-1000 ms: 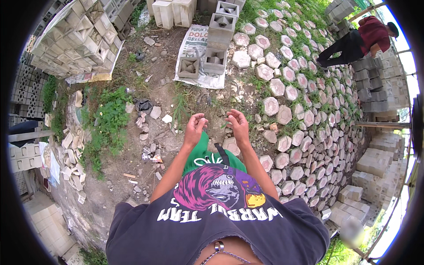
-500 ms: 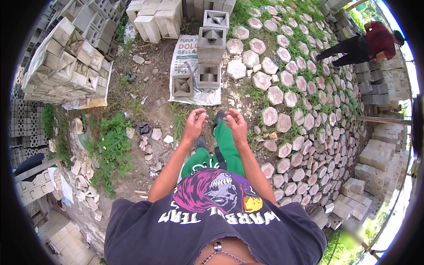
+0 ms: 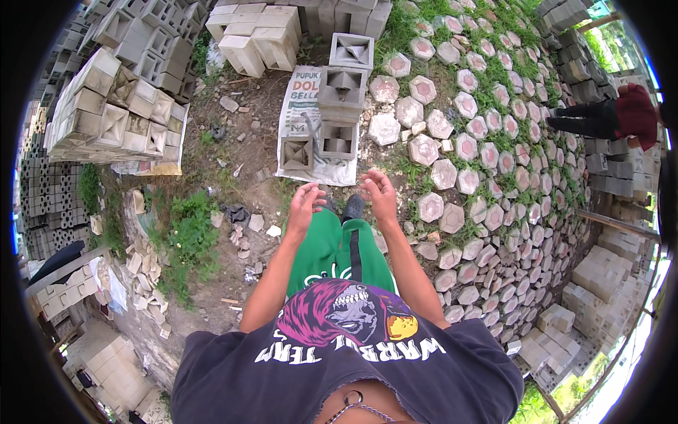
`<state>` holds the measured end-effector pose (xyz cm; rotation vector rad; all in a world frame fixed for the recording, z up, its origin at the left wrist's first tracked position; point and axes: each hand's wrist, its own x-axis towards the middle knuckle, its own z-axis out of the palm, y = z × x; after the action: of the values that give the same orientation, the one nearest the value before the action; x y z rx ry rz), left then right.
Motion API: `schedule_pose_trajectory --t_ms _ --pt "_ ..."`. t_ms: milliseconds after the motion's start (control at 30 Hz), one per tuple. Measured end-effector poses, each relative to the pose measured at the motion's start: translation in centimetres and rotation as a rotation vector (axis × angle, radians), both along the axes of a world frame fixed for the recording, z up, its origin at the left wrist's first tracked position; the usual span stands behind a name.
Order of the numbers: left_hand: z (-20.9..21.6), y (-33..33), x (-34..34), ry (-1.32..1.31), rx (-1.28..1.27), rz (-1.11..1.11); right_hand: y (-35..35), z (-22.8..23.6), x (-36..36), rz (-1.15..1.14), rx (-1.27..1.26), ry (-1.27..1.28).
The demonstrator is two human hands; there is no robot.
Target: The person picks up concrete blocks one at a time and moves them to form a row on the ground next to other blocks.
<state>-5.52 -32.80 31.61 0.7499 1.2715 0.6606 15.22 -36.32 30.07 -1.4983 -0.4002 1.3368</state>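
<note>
My left hand [image 3: 306, 205] hovers in front of my legs, fingers loosely bent and apart, holding nothing. Level with it, my right hand [image 3: 380, 196] is also empty, its fingers spread and slightly curled. Just beyond both hands, a printed white sack [image 3: 335, 174] lies flat on the ground. Grey concrete ventilation blocks with pyramid-shaped recesses rest on it: one at the near left [image 3: 296, 153], another at the near right [image 3: 337, 140]. Behind them stand a taller block or stack [image 3: 343, 95] and one more block [image 3: 352, 51]. Neither hand touches any block.
Stacked pale blocks [image 3: 116, 113] rise at the left, and more [image 3: 272, 35] stand at the back. Hexagonal pavers [image 3: 445, 174] spread over grass on the right. Weeds [image 3: 191, 233] and rubble [image 3: 145, 272] lie left. A person in a maroon top [image 3: 635, 116] is at the far right.
The blocks and sack sit slightly lower and further right in view. My hands stay raised and empty, the left turned a little. The person in maroon appears further right.
</note>
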Motion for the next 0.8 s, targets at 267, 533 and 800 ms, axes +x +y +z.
schedule_pose_trajectory --t_ms 267,533,800 --pt "-4.2 10.4 3.7 -0.003 0.000 -0.082 8.7 -3.0 2.7 -0.064 -0.102 -0.011" --pt "-11.6 21.8 6.0 0.065 -0.007 -0.141 19.7 -8.6 4.9 -0.102 -0.164 -0.021" --pt "-18.4 30.3 11.3 0.097 -0.047 -0.110 30.0 -16.7 8.3 -0.084 -0.154 -0.083"
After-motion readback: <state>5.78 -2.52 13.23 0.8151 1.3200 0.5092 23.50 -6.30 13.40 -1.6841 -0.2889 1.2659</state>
